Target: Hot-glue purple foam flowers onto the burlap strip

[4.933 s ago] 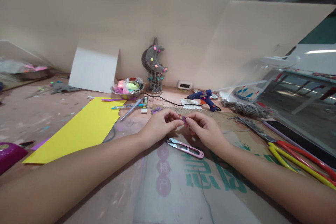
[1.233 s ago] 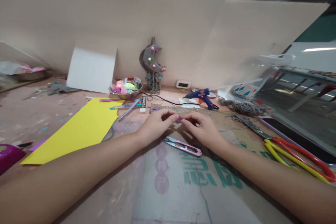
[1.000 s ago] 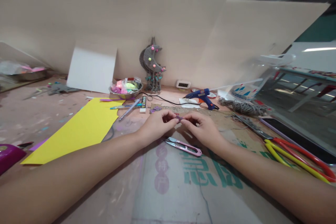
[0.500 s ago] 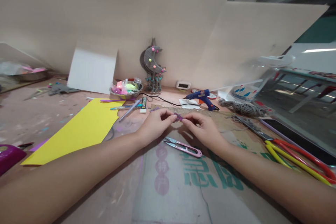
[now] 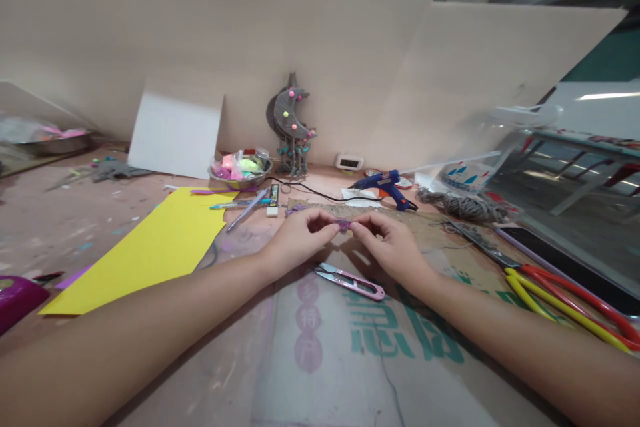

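Between my fingertips is a small purple piece [image 5: 343, 225], too small to make out its kind. My left hand [image 5: 303, 233] pinches its left end, and my right hand [image 5: 383, 240] pinches its right end. Just below the hands, pink-handled thread snips [image 5: 353, 281] lie on a printed sheet [image 5: 330, 373]. More purple bits [image 5: 297, 209] show behind my left hand. A blue glue gun [image 5: 384, 185] rests beyond my right hand, its black cord running left.
Yellow paper [image 5: 145, 250], pens [image 5: 247, 210] and a bowl of colored clay-like lumps [image 5: 243, 170] are on the left. Large scissors [image 5: 565, 300], a phone [image 5: 575, 267] and grey yarn [image 5: 465, 205] lie right. A decorated grey moon [image 5: 290, 117] stands against the wall.
The purple piece has turned slightly and shows more between the fingertips. My right fingers have shifted slightly right; both hands still pinch it.
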`<state>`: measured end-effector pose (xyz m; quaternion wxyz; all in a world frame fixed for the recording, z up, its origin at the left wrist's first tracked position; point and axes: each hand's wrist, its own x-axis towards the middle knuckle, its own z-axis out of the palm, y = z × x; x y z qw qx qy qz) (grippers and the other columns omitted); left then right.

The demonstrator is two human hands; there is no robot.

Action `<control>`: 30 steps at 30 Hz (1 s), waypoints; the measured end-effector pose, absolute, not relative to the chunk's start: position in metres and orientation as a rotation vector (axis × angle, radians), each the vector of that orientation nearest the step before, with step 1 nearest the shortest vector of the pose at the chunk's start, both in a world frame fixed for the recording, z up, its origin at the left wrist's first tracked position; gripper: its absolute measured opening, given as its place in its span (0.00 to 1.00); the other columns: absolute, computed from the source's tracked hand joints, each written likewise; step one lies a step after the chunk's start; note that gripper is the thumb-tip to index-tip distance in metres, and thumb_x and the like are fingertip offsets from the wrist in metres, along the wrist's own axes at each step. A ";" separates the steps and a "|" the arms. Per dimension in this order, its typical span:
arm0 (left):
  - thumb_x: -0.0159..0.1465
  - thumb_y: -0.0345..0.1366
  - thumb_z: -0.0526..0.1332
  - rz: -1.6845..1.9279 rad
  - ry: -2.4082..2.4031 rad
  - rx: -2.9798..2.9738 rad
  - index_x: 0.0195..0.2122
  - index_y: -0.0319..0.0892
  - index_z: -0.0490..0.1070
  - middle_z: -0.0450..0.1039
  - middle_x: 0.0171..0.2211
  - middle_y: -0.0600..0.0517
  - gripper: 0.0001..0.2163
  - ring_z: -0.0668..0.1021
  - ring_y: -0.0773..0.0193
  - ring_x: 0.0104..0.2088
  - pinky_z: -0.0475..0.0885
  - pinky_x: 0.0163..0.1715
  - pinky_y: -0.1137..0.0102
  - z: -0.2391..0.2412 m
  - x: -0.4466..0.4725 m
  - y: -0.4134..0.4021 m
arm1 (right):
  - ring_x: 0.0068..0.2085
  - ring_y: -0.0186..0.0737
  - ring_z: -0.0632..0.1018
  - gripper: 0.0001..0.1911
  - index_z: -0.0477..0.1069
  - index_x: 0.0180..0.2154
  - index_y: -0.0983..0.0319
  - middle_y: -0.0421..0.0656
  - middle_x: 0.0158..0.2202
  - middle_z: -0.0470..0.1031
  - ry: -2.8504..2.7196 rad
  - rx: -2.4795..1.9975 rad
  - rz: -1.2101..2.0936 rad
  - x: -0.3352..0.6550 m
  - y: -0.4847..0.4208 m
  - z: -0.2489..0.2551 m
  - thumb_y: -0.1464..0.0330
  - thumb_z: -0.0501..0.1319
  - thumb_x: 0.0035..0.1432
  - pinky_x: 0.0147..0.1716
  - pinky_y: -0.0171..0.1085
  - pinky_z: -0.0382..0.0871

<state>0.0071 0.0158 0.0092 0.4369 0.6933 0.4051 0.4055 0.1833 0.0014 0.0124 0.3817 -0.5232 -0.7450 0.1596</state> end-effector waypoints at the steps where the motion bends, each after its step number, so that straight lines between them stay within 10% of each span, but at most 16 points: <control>1: 0.56 0.37 0.58 1.013 1.020 1.737 0.29 0.38 0.69 0.71 0.27 0.53 0.07 0.72 0.68 0.29 0.66 0.29 0.74 0.009 0.007 0.016 | 0.26 0.35 0.71 0.10 0.71 0.30 0.62 0.40 0.24 0.73 -1.897 -1.337 0.402 0.183 0.001 0.013 0.63 0.56 0.54 0.26 0.33 0.63; 30: 0.57 0.38 0.57 1.063 0.982 1.813 0.29 0.38 0.69 0.71 0.27 0.53 0.08 0.71 0.68 0.29 0.65 0.29 0.74 0.003 0.005 0.018 | 0.34 0.38 0.73 0.10 0.73 0.34 0.61 0.42 0.32 0.74 -1.983 -1.232 0.340 0.187 0.005 0.011 0.64 0.56 0.56 0.34 0.35 0.65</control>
